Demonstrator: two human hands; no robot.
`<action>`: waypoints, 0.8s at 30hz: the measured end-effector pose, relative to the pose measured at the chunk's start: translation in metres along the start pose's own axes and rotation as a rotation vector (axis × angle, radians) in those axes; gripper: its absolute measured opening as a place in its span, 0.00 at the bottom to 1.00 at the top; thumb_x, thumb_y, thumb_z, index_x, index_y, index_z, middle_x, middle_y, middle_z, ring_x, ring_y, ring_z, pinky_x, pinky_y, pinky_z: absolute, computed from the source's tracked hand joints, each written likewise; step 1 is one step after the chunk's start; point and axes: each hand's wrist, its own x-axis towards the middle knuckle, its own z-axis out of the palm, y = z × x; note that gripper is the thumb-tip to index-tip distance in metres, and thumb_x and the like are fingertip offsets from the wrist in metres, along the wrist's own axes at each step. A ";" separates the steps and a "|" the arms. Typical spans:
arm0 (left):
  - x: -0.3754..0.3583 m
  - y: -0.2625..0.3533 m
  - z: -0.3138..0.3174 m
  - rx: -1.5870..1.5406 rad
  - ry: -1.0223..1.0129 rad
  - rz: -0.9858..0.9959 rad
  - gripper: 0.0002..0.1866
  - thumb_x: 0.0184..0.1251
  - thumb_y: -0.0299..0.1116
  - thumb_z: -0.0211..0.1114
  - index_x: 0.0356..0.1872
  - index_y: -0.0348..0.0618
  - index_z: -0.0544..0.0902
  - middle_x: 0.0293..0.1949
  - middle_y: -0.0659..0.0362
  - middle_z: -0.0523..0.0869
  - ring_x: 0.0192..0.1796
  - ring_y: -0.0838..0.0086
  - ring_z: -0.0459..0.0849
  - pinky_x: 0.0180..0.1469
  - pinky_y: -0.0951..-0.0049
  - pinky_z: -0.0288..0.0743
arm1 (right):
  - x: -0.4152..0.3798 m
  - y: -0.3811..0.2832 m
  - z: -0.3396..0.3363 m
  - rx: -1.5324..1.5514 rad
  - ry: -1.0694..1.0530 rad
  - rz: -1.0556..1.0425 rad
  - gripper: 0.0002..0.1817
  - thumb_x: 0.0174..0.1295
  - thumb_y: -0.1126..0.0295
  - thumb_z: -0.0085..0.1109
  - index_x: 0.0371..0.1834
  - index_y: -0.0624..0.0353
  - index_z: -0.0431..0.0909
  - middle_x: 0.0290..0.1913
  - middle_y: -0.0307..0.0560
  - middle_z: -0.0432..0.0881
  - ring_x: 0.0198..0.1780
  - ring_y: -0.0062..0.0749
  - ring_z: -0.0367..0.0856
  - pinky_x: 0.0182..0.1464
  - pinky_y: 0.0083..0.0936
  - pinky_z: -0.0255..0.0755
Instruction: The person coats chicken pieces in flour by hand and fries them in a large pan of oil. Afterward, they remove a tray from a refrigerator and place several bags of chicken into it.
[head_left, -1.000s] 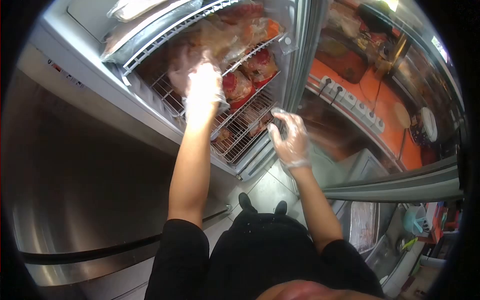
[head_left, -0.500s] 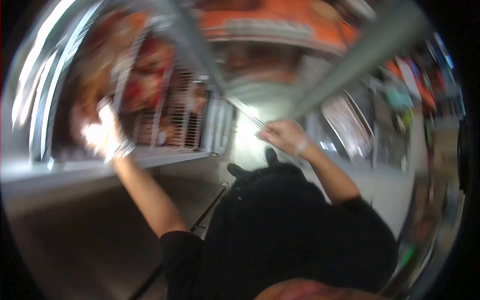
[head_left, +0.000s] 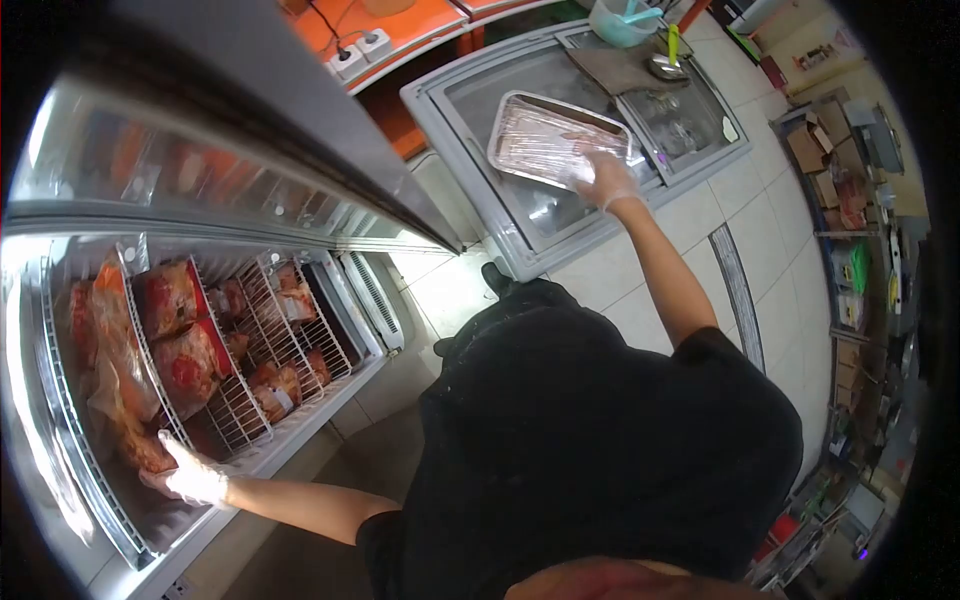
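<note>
My left hand [head_left: 195,475], in a clear plastic glove, is inside the lit refrigerator, its thumb and fingers around the lower end of a bag of meat [head_left: 125,385]. The bag lies on a white wire shelf [head_left: 150,350]; part of the fingers is hidden by the meat. To the right, my gloved right hand [head_left: 603,180] reaches over a film-wrapped tray [head_left: 540,140], fingers stretched out over its near right corner. This tray rests on the glass top of a chest freezer [head_left: 470,110].
More packs of meat [head_left: 188,365] fill the refrigerator's wire shelves. Its open door [head_left: 300,140] stands between both hands. A pale blue bowl [head_left: 622,25] and a green-handled utensil [head_left: 672,50] sit at the freezer's far end. Shelving with boxes [head_left: 820,150] lines the right.
My right hand has moved from beside the door to the wrapped tray. My left hand has stayed at the meat, and the view has turned and sharpened.
</note>
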 end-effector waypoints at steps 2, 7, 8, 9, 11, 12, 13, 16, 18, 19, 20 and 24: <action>0.015 -0.011 0.005 0.029 -0.079 -0.081 0.53 0.56 0.68 0.73 0.74 0.39 0.68 0.71 0.45 0.75 0.70 0.49 0.76 0.74 0.54 0.68 | 0.022 -0.012 -0.042 0.029 -0.110 0.061 0.33 0.58 0.50 0.70 0.67 0.48 0.77 0.52 0.54 0.88 0.57 0.52 0.84 0.60 0.43 0.77; 0.003 0.061 -0.028 0.169 0.008 -0.101 0.41 0.58 0.57 0.78 0.66 0.37 0.77 0.62 0.45 0.83 0.61 0.54 0.85 0.67 0.56 0.76 | 0.070 0.023 -0.006 -0.053 -0.187 0.106 0.32 0.62 0.44 0.64 0.67 0.44 0.76 0.52 0.56 0.87 0.55 0.53 0.85 0.58 0.45 0.77; -0.010 0.068 -0.028 0.170 0.008 -0.099 0.41 0.58 0.57 0.78 0.66 0.37 0.77 0.62 0.45 0.83 0.61 0.54 0.85 0.67 0.56 0.76 | 0.074 0.024 -0.002 -0.069 -0.246 0.096 0.30 0.63 0.44 0.62 0.65 0.44 0.77 0.51 0.57 0.88 0.55 0.53 0.85 0.56 0.45 0.78; -0.028 0.071 -0.022 -0.174 0.120 -0.005 0.34 0.61 0.49 0.78 0.61 0.35 0.80 0.58 0.45 0.85 0.56 0.58 0.87 0.63 0.60 0.80 | 0.080 0.026 0.001 -0.086 -0.301 0.086 0.28 0.64 0.43 0.60 0.62 0.44 0.79 0.49 0.57 0.88 0.54 0.52 0.86 0.55 0.45 0.78; -0.079 0.117 -0.032 -0.623 0.210 0.020 0.14 0.68 0.27 0.73 0.50 0.30 0.84 0.45 0.48 0.90 0.45 0.67 0.90 0.53 0.69 0.86 | 0.091 0.055 0.032 -0.053 -0.265 0.058 0.23 0.65 0.45 0.61 0.55 0.47 0.83 0.49 0.55 0.89 0.54 0.51 0.86 0.54 0.46 0.78; -0.104 0.107 -0.008 -0.905 0.154 0.219 0.11 0.72 0.26 0.68 0.50 0.32 0.83 0.46 0.50 0.89 0.47 0.66 0.88 0.51 0.69 0.86 | 0.095 0.058 0.031 0.082 -0.262 0.102 0.22 0.65 0.46 0.61 0.53 0.48 0.84 0.49 0.54 0.89 0.54 0.50 0.86 0.55 0.45 0.78; -0.147 0.158 -0.034 -1.058 -0.113 0.020 0.08 0.74 0.26 0.65 0.49 0.34 0.84 0.47 0.52 0.87 0.48 0.66 0.86 0.51 0.68 0.86 | 0.098 0.059 0.028 0.216 -0.258 0.147 0.21 0.65 0.47 0.61 0.51 0.48 0.85 0.50 0.54 0.88 0.54 0.50 0.86 0.55 0.44 0.78; -0.249 0.201 -0.028 -1.028 -0.612 0.682 0.07 0.70 0.21 0.65 0.46 0.38 0.86 0.47 0.52 0.86 0.48 0.65 0.86 0.49 0.68 0.83 | 0.096 0.032 0.017 -0.022 -0.124 0.044 0.18 0.66 0.51 0.62 0.48 0.50 0.85 0.48 0.53 0.89 0.54 0.47 0.86 0.55 0.41 0.78; -0.314 0.252 -0.040 -1.242 -1.398 0.538 0.09 0.69 0.20 0.65 0.48 0.38 0.85 0.49 0.51 0.88 0.50 0.67 0.88 0.52 0.70 0.82 | 0.103 0.043 0.024 -0.020 -0.305 0.047 0.20 0.68 0.48 0.60 0.47 0.53 0.84 0.44 0.51 0.91 0.48 0.45 0.88 0.51 0.38 0.79; -0.329 0.268 -0.044 -1.343 -1.461 0.545 0.09 0.69 0.21 0.65 0.49 0.39 0.85 0.50 0.52 0.88 0.51 0.66 0.88 0.52 0.70 0.82 | 0.107 0.044 0.018 -0.023 -0.301 0.046 0.20 0.68 0.48 0.60 0.47 0.53 0.84 0.44 0.51 0.91 0.48 0.45 0.88 0.51 0.38 0.79; -0.341 0.278 -0.046 -1.329 -1.510 0.535 0.09 0.70 0.23 0.65 0.49 0.40 0.85 0.50 0.51 0.88 0.52 0.63 0.87 0.54 0.66 0.82 | 0.107 0.042 0.009 0.277 -0.378 0.167 0.22 0.70 0.46 0.58 0.47 0.54 0.85 0.42 0.51 0.91 0.44 0.44 0.88 0.49 0.38 0.79; -0.354 0.313 -0.041 -1.325 -1.263 0.704 0.14 0.70 0.29 0.66 0.55 0.43 0.83 0.55 0.48 0.84 0.60 0.51 0.82 0.64 0.57 0.75 | 0.072 0.027 -0.037 0.225 -0.271 0.108 0.25 0.72 0.44 0.53 0.43 0.55 0.86 0.36 0.51 0.89 0.39 0.47 0.87 0.46 0.40 0.78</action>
